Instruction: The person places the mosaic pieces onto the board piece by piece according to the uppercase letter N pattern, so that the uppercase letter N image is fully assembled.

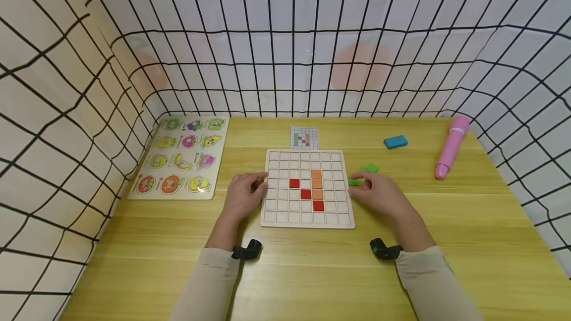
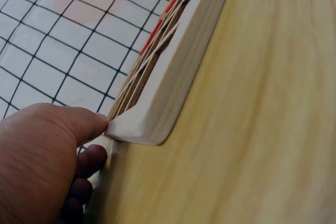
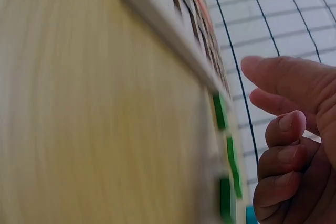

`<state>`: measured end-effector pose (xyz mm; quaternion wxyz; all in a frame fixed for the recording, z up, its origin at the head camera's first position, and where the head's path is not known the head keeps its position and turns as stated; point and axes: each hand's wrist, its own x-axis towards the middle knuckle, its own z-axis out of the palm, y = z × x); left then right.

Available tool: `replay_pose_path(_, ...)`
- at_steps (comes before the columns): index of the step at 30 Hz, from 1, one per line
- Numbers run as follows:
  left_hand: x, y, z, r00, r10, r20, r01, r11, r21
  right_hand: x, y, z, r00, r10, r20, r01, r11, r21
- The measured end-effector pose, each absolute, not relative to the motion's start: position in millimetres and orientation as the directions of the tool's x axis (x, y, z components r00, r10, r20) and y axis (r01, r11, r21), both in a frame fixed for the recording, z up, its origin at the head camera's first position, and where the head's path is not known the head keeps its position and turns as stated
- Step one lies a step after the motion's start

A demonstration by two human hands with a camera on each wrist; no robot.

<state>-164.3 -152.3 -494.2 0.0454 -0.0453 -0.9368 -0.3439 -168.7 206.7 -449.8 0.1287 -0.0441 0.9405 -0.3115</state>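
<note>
A wooden grid board (image 1: 282, 218) lies flat on the table. Three red tiles (image 1: 294, 183) form a diagonal in its squares, beside a column of orange tiles (image 1: 316, 174). My left hand (image 1: 242, 196) touches the board's left edge with thumb and finger spread apart; in the left wrist view the thumb (image 2: 86, 123) meets the near corner. Right of the board, my right hand (image 1: 379, 194) hovers by green tiles (image 1: 372, 168), thumb and index finger apart. The right wrist view shows nothing between its fingers. A small pattern card (image 1: 305, 137) lies behind the board.
A fruit puzzle board (image 1: 178, 162) lies at the left. Toward the back right are a blue block (image 1: 395, 141) and a pink cylindrical tube (image 1: 451, 147). A black wire grid (image 1: 294, 38) over white sheeting encloses the table's back and sides.
</note>
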Motion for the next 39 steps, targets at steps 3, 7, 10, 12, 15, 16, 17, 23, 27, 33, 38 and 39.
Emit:
replay_pose_path(3, -164, -152, -494, -0.992, 0.056, 0.115, 0.117, 0.761, 0.638, -167, 223, -452, -0.961, -0.164, -0.221, -0.001, 0.805, -0.593)
replay_pose_path(7, -164, -152, -494, -0.992, 0.055, 0.113, 0.115, 0.762, 0.638, -166, 243, -454, -0.958, -0.180, -0.224, -0.015, 0.811, -0.585)
replay_pose_path(10, -164, -152, -494, -0.992, 0.053, 0.113, 0.114, 0.762, 0.637, -165, 255, -455, -0.951, -0.204, -0.230, -0.032, 0.810, -0.586)
replay_pose_path(12, -164, -152, -494, -0.992, 0.054, 0.114, 0.115, 0.763, 0.637, -164, 262, -456, -0.944, -0.232, -0.235, -0.050, 0.805, -0.592)
replay_pose_path(15, -165, -153, -494, -0.992, 0.056, 0.115, 0.117, 0.763, 0.636, -164, 270, -456, -0.934, -0.255, -0.250, -0.059, 0.801, -0.596)
replay_pose_path(16, -165, -153, -495, -0.992, 0.055, 0.115, 0.116, 0.762, 0.637, -164, 272, -456, -0.933, -0.257, -0.252, -0.061, 0.802, -0.594)
replay_pose_path(17, -165, -153, -495, -0.992, 0.054, 0.115, 0.116, 0.761, 0.639, -164, 274, -456, -0.932, -0.259, -0.254, -0.061, 0.804, -0.592)
replay_pose_path(23, -165, -153, -494, -0.990, 0.060, 0.124, 0.126, 0.758, 0.640, -164, 278, -457, -0.939, -0.238, -0.249, -0.060, 0.824, -0.563)
replay_pose_path(27, -165, -154, -494, -0.988, 0.069, 0.141, 0.144, 0.756, 0.638, -165, 278, -459, -0.941, -0.233, -0.246, -0.061, 0.832, -0.552)
replay_pose_path(33, -166, -154, -496, -0.986, 0.068, 0.151, 0.149, 0.760, 0.633, -168, 277, -459, -0.934, -0.263, -0.241, -0.092, 0.830, -0.550)
replay_pose_path(38, -166, -154, -496, -0.987, 0.068, 0.147, 0.147, 0.756, 0.638, -170, 276, -458, -0.929, -0.270, -0.252, -0.088, 0.825, -0.558)
replay_pose_path(39, -166, -154, -496, -0.987, 0.068, 0.144, 0.145, 0.756, 0.639, -170, 276, -459, -0.929, -0.268, -0.255, -0.085, 0.826, -0.558)
